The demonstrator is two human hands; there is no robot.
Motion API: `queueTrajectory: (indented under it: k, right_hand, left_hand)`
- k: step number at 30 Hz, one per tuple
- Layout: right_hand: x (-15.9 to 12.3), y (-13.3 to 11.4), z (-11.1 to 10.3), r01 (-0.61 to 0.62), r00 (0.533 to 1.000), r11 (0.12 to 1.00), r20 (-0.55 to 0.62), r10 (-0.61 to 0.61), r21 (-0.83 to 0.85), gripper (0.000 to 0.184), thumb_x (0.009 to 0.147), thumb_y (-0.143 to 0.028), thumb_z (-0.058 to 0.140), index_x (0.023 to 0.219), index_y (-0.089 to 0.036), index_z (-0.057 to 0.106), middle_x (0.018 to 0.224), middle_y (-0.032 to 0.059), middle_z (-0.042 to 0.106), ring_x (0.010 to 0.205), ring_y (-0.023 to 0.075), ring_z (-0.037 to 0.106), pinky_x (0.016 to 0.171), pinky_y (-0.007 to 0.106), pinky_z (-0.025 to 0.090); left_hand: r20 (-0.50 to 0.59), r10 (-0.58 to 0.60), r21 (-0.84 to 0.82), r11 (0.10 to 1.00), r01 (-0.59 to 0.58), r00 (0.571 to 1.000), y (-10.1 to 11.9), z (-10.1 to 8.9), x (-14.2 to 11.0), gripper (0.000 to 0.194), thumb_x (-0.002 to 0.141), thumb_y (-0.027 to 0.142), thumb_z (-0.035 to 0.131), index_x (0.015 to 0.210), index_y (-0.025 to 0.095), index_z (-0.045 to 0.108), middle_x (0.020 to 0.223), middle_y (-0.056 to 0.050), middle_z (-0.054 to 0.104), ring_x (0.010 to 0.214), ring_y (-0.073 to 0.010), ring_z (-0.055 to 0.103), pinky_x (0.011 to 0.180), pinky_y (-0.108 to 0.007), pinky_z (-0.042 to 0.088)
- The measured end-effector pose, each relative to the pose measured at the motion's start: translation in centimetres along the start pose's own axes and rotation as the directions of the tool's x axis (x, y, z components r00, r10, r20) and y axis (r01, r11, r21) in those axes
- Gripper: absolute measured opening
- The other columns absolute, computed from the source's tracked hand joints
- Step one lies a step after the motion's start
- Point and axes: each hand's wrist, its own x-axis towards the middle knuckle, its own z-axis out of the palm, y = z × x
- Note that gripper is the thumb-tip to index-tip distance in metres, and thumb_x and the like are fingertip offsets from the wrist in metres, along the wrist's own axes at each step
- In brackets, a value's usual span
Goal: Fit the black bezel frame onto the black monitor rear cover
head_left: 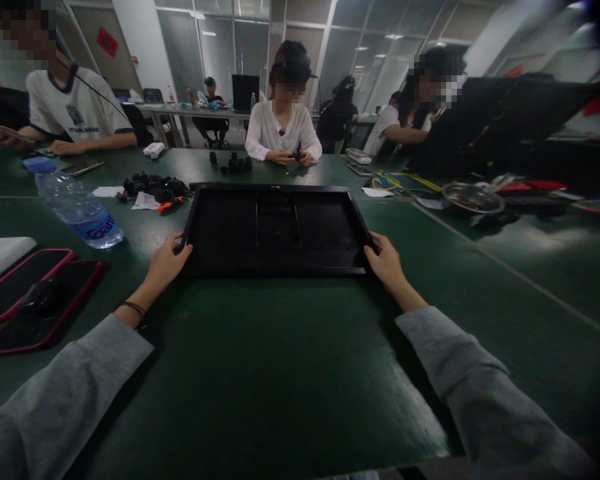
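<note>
A black rectangular monitor casing, shallow with a raised rim and a recessed panel in its middle, lies on the green table in front of me. Gripping its left edge is my left hand, thumb on the rim and the other fingers partly hidden behind the side. My right hand holds the right edge in the same way. Both forearms, in grey sleeves, reach out over the tabletop.
To the left stand a tilted-looking water bottle, two red-edged phones and a black mouse. Small black parts lie beyond. On the right are a metal bowl and yellow cables. Several people sit around.
</note>
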Motion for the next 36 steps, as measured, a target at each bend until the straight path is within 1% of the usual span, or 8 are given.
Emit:
queueTrajectory:
  k: [4, 9, 17, 20, 23, 28, 32, 36]
  right_hand:
    - [-0.11, -0.12, -0.03, 0.006, 1.0, 1.0, -0.011, -0.006, 0.0, 0.054, 0.081, -0.033, 0.062, 0.134, -0.019, 0.061, 0.115, 0.0131, 0.074, 0.112, 0.0313, 0.069, 0.106, 0.054, 0.052]
    - [-0.09, -0.07, -0.02, 0.0, 1.0, 1.0, -0.006, 0.0, 0.003, 0.055, 0.081, -0.033, 0.062, 0.135, -0.019, 0.061, 0.117, 0.0134, 0.073, 0.114, 0.0311, 0.069, 0.107, 0.054, 0.051]
    - [0.07, 0.08, 0.07, 0.006, 1.0, 1.0, -0.004, -0.006, 0.0, 0.058, 0.081, -0.032, 0.059, 0.137, -0.016, 0.06, 0.118, 0.0155, 0.073, 0.113, 0.0314, 0.069, 0.104, 0.054, 0.052]
    - [0.05, 0.04, 0.03, 0.006, 1.0, 1.0, -0.008, -0.006, 0.009, 0.057, 0.081, -0.032, 0.06, 0.135, -0.017, 0.061, 0.117, 0.0143, 0.073, 0.113, 0.031, 0.069, 0.105, 0.053, 0.052]
    - [0.0, 0.04, 0.04, -0.001, 1.0, 1.0, -0.011, 0.001, 0.018, 0.056, 0.08, -0.032, 0.061, 0.135, -0.019, 0.062, 0.115, 0.0125, 0.074, 0.112, 0.0304, 0.069, 0.105, 0.053, 0.053]
    - [0.0, 0.18, 0.09, 0.009, 1.0, 1.0, -0.012, -0.009, 0.015, 0.055, 0.081, -0.031, 0.061, 0.135, -0.019, 0.061, 0.115, 0.0123, 0.074, 0.112, 0.03, 0.069, 0.105, 0.053, 0.053]
    - [-0.02, 0.1, 0.02, 0.024, 1.0, 1.0, -0.01, -0.024, 0.004, 0.055, 0.081, -0.032, 0.061, 0.134, -0.019, 0.062, 0.114, 0.012, 0.074, 0.112, 0.03, 0.069, 0.106, 0.052, 0.052]
    - [-0.04, -0.12, -0.07, 0.009, 1.0, 1.0, -0.002, -0.009, -0.012, 0.055, 0.081, -0.032, 0.06, 0.135, -0.019, 0.061, 0.114, 0.0127, 0.074, 0.111, 0.0308, 0.07, 0.105, 0.054, 0.052]
  left_hand:
    - [0.004, 0.009, 0.001, 1.0, -0.009, 1.0, 0.02, -0.05, -0.05, 0.061, 0.09, 0.045, 0.056, 0.145, 0.02, 0.054, 0.104, -0.01, 0.073, 0.096, -0.0288, 0.07, 0.092, -0.045, 0.053]
    - [0.005, 0.001, 0.013, 1.0, -0.001, 1.0, 0.04, 0.02, -0.02, 0.061, 0.091, 0.045, 0.056, 0.146, 0.02, 0.053, 0.105, -0.011, 0.073, 0.096, -0.0286, 0.07, 0.092, -0.045, 0.053]
    - [-0.01, 0.007, 0.017, 1.0, -0.007, 1.0, -0.37, 0.28, 0.18, 0.061, 0.091, 0.044, 0.057, 0.146, 0.02, 0.053, 0.113, -0.014, 0.072, 0.102, -0.0296, 0.069, 0.094, -0.045, 0.052]
    - [-0.014, 0.014, 0.018, 1.0, -0.014, 1.0, -0.27, 0.22, 0.09, 0.061, 0.091, 0.045, 0.057, 0.146, 0.02, 0.053, 0.113, -0.013, 0.072, 0.103, -0.0304, 0.069, 0.095, -0.046, 0.051]
    - [-0.001, 0.014, 0.01, 1.0, -0.014, 1.0, -0.15, 0.12, 0.03, 0.06, 0.091, 0.045, 0.056, 0.146, 0.021, 0.053, 0.11, -0.011, 0.073, 0.1, -0.0294, 0.07, 0.094, -0.045, 0.052]
    - [-0.001, 0.013, 0.013, 1.0, -0.013, 1.0, -0.24, 0.1, 0.15, 0.059, 0.091, 0.044, 0.056, 0.145, 0.02, 0.054, 0.109, -0.011, 0.073, 0.1, -0.0294, 0.07, 0.094, -0.045, 0.051]
    - [-0.006, 0.021, -0.008, 1.0, -0.021, 1.0, -0.45, 0.19, 0.25, 0.059, 0.091, 0.044, 0.057, 0.145, 0.021, 0.054, 0.109, -0.011, 0.073, 0.099, -0.0289, 0.07, 0.091, -0.044, 0.052]
    - [-0.007, 0.015, -0.011, 1.0, -0.015, 1.0, -0.32, 0.16, 0.14, 0.06, 0.09, 0.044, 0.057, 0.145, 0.021, 0.054, 0.108, -0.011, 0.073, 0.099, -0.0289, 0.07, 0.091, -0.044, 0.053]
